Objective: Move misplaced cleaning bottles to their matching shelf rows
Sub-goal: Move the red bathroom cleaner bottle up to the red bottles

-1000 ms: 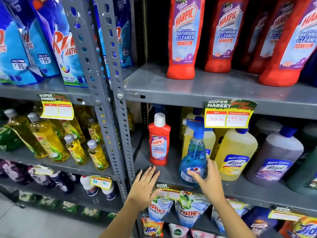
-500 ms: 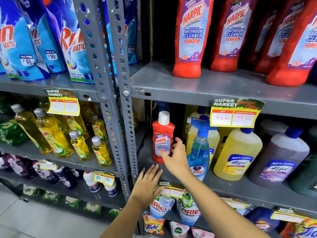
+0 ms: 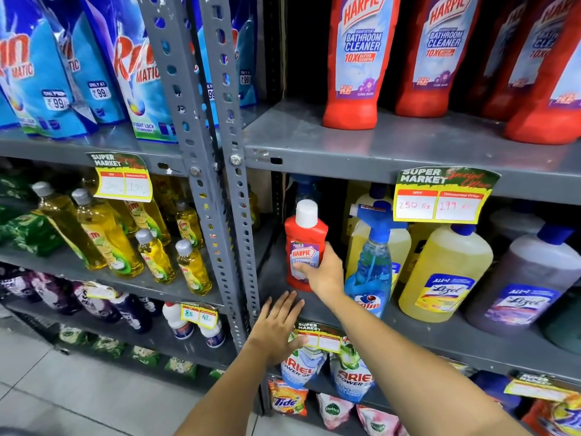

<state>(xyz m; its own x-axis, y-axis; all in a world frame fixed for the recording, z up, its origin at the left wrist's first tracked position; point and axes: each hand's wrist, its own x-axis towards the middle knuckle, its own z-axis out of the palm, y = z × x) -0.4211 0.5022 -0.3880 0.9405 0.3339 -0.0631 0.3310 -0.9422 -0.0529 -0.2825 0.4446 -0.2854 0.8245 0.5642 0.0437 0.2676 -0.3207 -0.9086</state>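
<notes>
A small red Harpic bottle (image 3: 303, 234) with a white cap stands at the left end of the middle shelf (image 3: 440, 338), among other products. My right hand (image 3: 323, 272) is wrapped around its lower label. My left hand (image 3: 278, 328) lies flat with fingers spread on the shelf's front edge just below. A blue Colin spray bottle (image 3: 371, 265) stands right beside the red one. On the shelf above stand several large red Harpic bathroom cleaner bottles (image 3: 355, 64).
Yellow and purple Lizol bottles (image 3: 446, 272) fill the middle shelf to the right. Grey perforated uprights (image 3: 220, 171) split the racks. Yellow Vim bottles (image 3: 107, 237) and Rin pouches (image 3: 132, 73) sit at left. Ariel pouches (image 3: 352, 376) hang below, over a tiled floor.
My right hand left the blue spray bottle, moved left and closed around the small red Harpic bottle. My left hand stayed on the shelf edge. The view moved closer.
</notes>
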